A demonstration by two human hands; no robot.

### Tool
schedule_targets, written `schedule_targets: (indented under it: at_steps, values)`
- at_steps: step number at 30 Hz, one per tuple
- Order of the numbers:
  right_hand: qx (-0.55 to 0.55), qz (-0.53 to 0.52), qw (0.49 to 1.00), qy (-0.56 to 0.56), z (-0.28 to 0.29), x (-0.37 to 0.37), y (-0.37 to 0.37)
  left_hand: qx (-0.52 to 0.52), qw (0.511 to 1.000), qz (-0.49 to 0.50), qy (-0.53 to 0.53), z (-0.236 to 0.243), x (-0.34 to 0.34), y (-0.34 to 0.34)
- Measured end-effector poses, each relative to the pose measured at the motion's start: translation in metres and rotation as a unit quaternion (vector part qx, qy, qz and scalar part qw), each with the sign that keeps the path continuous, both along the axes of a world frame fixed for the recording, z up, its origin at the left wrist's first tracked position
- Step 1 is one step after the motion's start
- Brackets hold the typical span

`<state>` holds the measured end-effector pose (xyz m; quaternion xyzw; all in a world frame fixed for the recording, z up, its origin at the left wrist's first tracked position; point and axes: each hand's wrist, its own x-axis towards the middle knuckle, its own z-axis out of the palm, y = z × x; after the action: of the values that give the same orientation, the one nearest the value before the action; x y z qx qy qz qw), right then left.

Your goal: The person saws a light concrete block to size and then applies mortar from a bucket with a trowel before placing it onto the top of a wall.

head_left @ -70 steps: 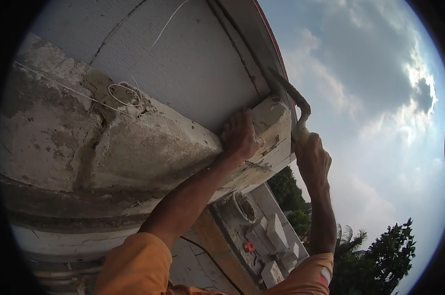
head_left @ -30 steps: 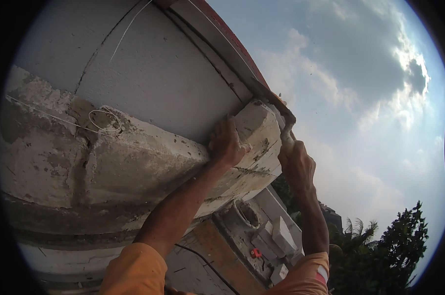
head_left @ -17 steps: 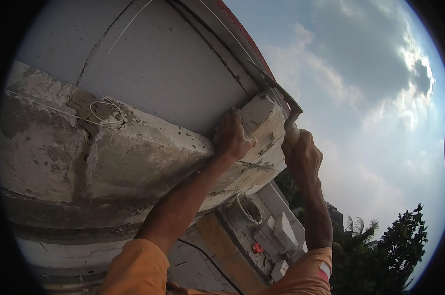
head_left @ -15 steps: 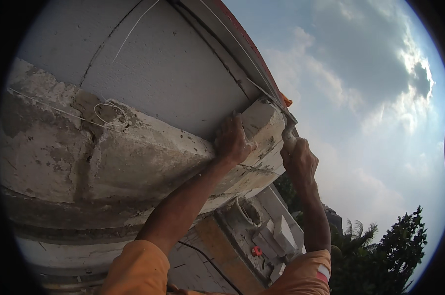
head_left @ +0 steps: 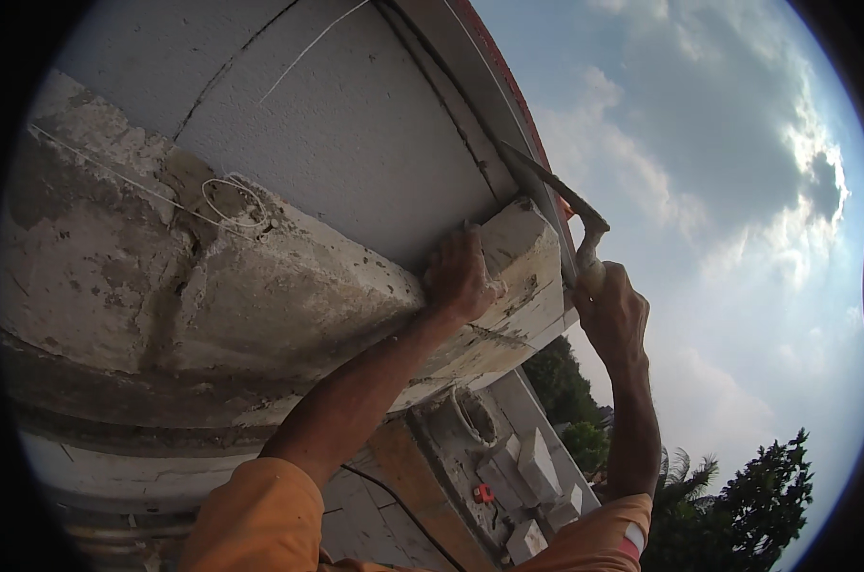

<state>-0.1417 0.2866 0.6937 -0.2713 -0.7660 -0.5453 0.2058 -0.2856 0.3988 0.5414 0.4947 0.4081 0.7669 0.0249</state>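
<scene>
My right hand [head_left: 615,310] is closed round the handle of a trowel [head_left: 558,184]. The blade slants up and left from my fist, lying close to the red-edged corner of the grey block wall [head_left: 356,143]. Against the foot of that wall, on the rough concrete ledge [head_left: 289,296], rests my left hand [head_left: 463,276]. Its thumb stands apart from the fingers, whose tips are partly hidden. Just right of it is the pale end block of the ledge [head_left: 523,253].
White string [head_left: 236,205] lies looped on the ledge, with another length hanging over the wall. Below are a round bucket-like container [head_left: 472,417], pale block pieces [head_left: 539,465], a red tape-measure-like item [head_left: 483,493] and a dark cable [head_left: 403,510]. Trees [head_left: 756,496] stand beyond.
My right hand has moved right and slightly down, and the trowel has turned so more of its blade shows. My left hand stays at the ledge; the whole view has shifted a little.
</scene>
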Motion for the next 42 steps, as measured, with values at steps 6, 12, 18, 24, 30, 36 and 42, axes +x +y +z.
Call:
schedule_targets:
  at_steps: [6,12,18,24,30,36,42]
  values:
    - [-0.025,-0.145,0.989,-0.03,0.02,0.005,0.027,-0.004,0.999,0.047,0.004,-0.002,0.002,0.014]
    - [0.031,0.072,0.997,-0.001,-0.006,-0.019,-0.015,-0.001,1.0,0.004,0.006,0.002,0.002,0.005]
    - [0.022,-0.139,0.99,-0.022,-0.01,-0.017,-0.008,-0.028,1.0,0.005,-0.004,-0.002,0.001,0.002]
    - [0.065,-0.134,0.989,-0.019,-0.009,-0.017,0.004,-0.013,1.0,0.007,0.001,0.0,0.002,0.005]
    - [0.056,-0.106,0.993,0.002,-0.012,-0.028,-0.018,0.013,1.0,-0.003,-0.019,-0.001,0.002,0.004]
    - [0.046,-0.193,0.98,-0.001,-0.007,0.009,0.028,-0.032,0.999,0.009,-0.009,-0.002,-0.001,0.002]
    - [0.05,-0.056,0.997,0.001,-0.015,-0.026,-0.019,0.021,1.0,0.008,-0.018,-0.004,0.003,0.003]
